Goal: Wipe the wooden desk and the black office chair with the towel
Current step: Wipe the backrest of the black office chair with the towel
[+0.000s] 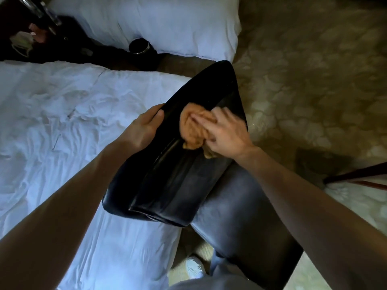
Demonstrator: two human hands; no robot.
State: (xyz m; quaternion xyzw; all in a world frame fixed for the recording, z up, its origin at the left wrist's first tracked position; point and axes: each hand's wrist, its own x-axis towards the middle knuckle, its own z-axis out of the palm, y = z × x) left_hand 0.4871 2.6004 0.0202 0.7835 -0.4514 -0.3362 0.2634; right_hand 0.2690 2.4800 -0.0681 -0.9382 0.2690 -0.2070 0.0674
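Note:
The black office chair (pixel 173 185) stands in the middle of the view, its padded backrest tilted toward me and its seat lower right. My left hand (pixel 144 126) grips the backrest's left edge, thumb on the front face. My right hand (pixel 226 132) presses a bunched tan towel (pixel 193 128) against the upper part of the backrest, fingers spread over the cloth and slightly blurred. The wooden desk is not clearly in view.
A bed with rumpled white sheets (pixel 62 132) lies to the left, touching the chair. A second white bed (pixel 157 24) is beyond. A dark cylindrical bin (pixel 139 46) stands between them. Patterned carpet (pixel 314 70) fills the right side. My white shoe (pixel 195 268) shows below.

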